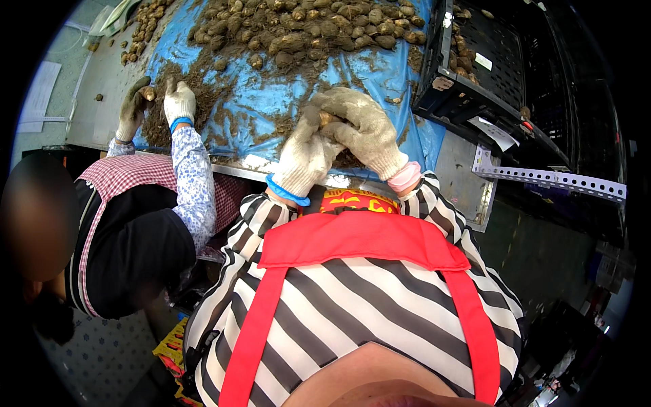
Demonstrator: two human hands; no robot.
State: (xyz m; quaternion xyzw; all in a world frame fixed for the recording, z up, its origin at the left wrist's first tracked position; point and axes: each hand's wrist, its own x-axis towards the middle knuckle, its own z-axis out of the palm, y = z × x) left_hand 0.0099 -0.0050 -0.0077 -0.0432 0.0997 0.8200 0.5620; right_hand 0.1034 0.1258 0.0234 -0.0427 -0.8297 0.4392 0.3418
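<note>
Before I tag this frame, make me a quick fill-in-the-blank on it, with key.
1. The band at the wrist of the left hand is ____.
2. The band at the wrist of the right hand is ____.
3. Between these hands is a tuber; the plastic sheet under the tuber heap is ____.
4. The black crate is on the picture's ____ side.

Missing: blue; pink; blue; right.
</note>
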